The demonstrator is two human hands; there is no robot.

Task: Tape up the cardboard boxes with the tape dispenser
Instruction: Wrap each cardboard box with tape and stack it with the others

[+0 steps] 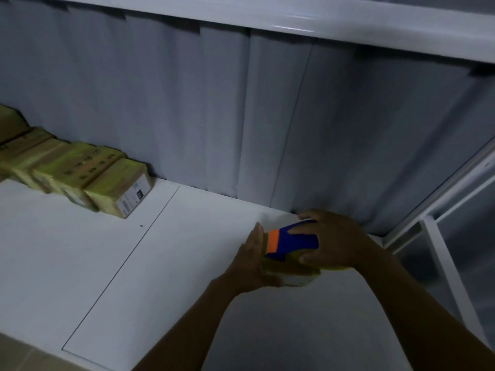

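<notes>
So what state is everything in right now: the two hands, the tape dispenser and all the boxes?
tape dispenser: gripped, resting on top of the small box.
small box: wrapped in yellowish tape, held between both hands.
left hand: fingers straight, flat against the small box's left end.
right hand: curled round the tape dispenser.
row of boxes: taped, lined up along the curtain, untouched.

Blue-orange dispenser point(294, 241) atop yellow-taped box point(292, 274)

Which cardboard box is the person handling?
The box under the tape dispenser, touched by the left hand; the other boxes sit apart in a row.
</notes>
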